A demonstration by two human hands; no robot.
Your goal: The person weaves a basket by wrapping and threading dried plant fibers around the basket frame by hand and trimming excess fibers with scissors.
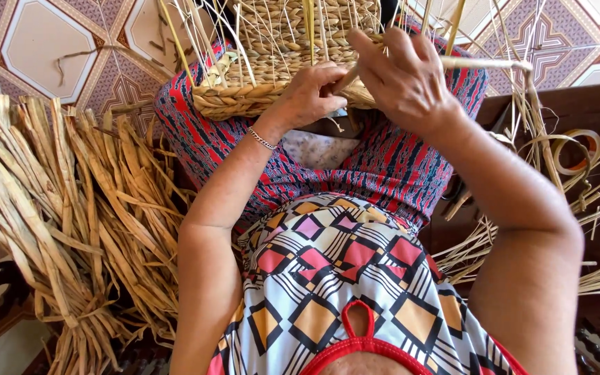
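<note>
From where I watched, the work in hand looked like weaving: a half-made woven basket [272, 62] rested on the person's lap, tilted against the knees, with thin upright stakes [196, 35] fanning out of its rim. The left hand [310, 94] was curled shut against the basket's lower edge, fingers pressed together on the coiled rim beside a flat fibre strand [484, 64]. The right hand [404, 80] lay over the same spot, fingers bent down, pinching that strand where it met the weave (the tips themselves were hidden behind the knuckles). The strand ran off to the right and bent down past the knee.

I judged the step to be threading or tightening a strand between the stakes; the next move would call for pulling it snug without kinking it, while the left hand held the rim steady.

A large bundle of dried leaves [71, 222] lay on the tiled floor [43, 42] just beside the left arm. Loose straws [592, 278] and a roll of tape [578, 149] sat on a dark desk [571, 104] to the right. The crowded stakes stood closest in the way.
</note>
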